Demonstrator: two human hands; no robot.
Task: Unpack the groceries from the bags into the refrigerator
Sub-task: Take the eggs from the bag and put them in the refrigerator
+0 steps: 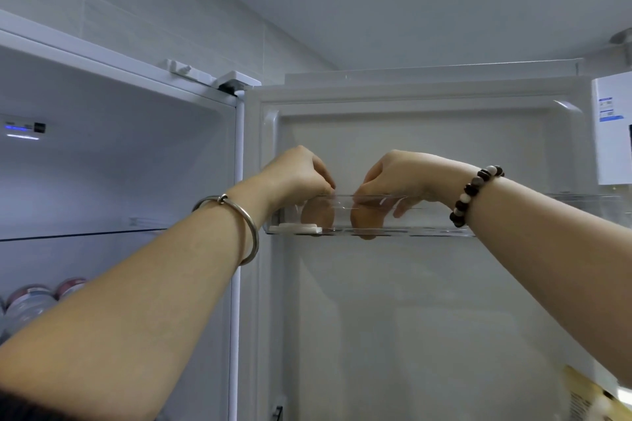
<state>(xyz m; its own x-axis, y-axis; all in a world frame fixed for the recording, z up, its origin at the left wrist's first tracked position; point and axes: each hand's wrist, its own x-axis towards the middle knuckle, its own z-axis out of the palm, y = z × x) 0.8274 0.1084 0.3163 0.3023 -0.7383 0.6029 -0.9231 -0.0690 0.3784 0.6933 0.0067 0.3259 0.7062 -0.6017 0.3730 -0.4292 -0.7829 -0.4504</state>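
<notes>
Brown egg point(318, 215) upright in the clear top door tray point(427, 231) of the open white refrigerator point(119, 154), second brown egg point(366, 220) near its right, both seen through the tray's front wall

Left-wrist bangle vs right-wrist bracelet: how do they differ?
The bangle is one plain silver metal ring; the bracelet is a string of dark and pale beads. The bangle hangs loose off the forearm; the bracelet sits snug on the wrist. Shared: each is on an arm reaching into the door shelf, left hand holding the left egg, right hand the right egg.
</notes>
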